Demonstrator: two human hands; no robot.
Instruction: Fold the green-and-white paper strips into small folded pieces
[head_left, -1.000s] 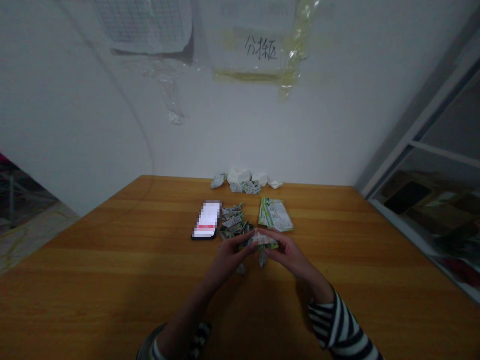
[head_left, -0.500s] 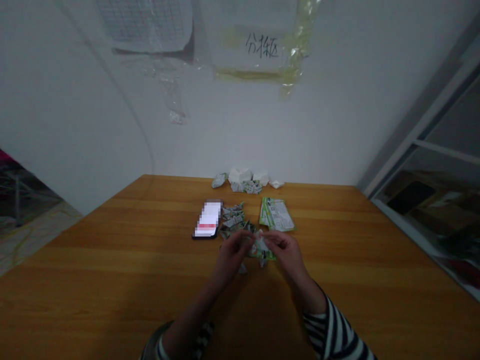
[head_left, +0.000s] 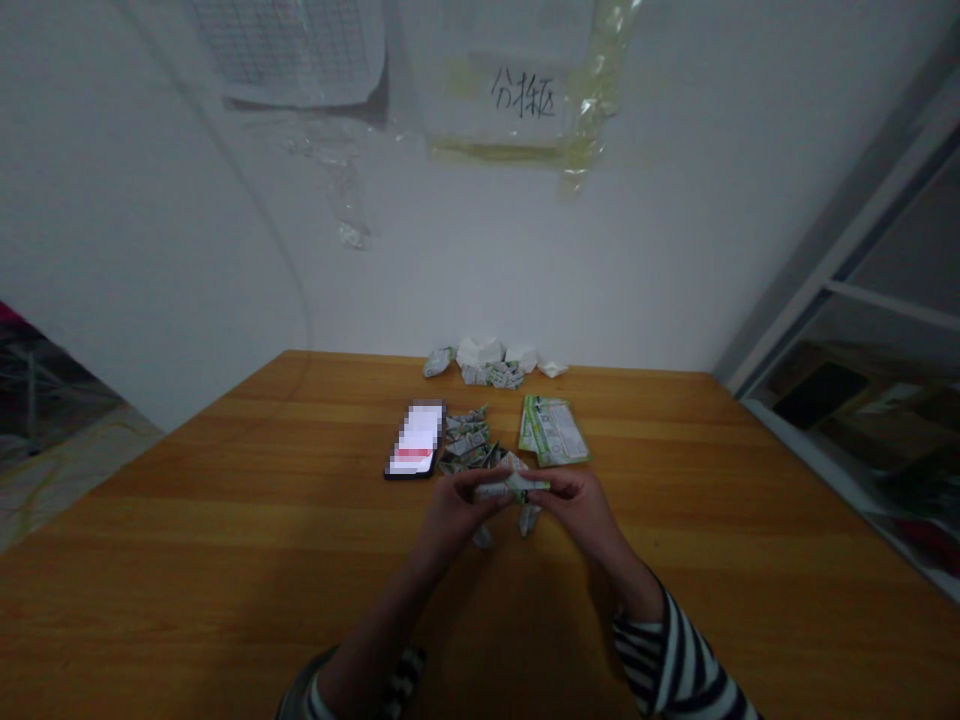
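Observation:
My left hand (head_left: 459,510) and my right hand (head_left: 577,500) are closed on opposite ends of a folded piece of green-and-white printed paper (head_left: 514,487). It is held level above the table, pinched between thumbs and fingers. Just beyond the hands lies a pile of folded and crumpled printed paper pieces (head_left: 466,440), partly hidden by my fingers. Two small paper pieces rest beneath the hands: a printed one (head_left: 529,519) and a whitish one (head_left: 482,538). Behind my right hand is a stack of flat green-edged printed sheets (head_left: 555,430).
A phone (head_left: 416,438) with a lit, blurred screen lies left of the pile. White crumpled paper (head_left: 480,352) and more printed scraps (head_left: 495,375) sit along the wall. The wooden table (head_left: 225,520) meets a white wall; a framed shelf (head_left: 847,390) stands at the right.
The paper between my hands was lower and more spread out; now it is a narrow folded strip, seen nearly edge-on. My hands have turned slightly and moved a little apart.

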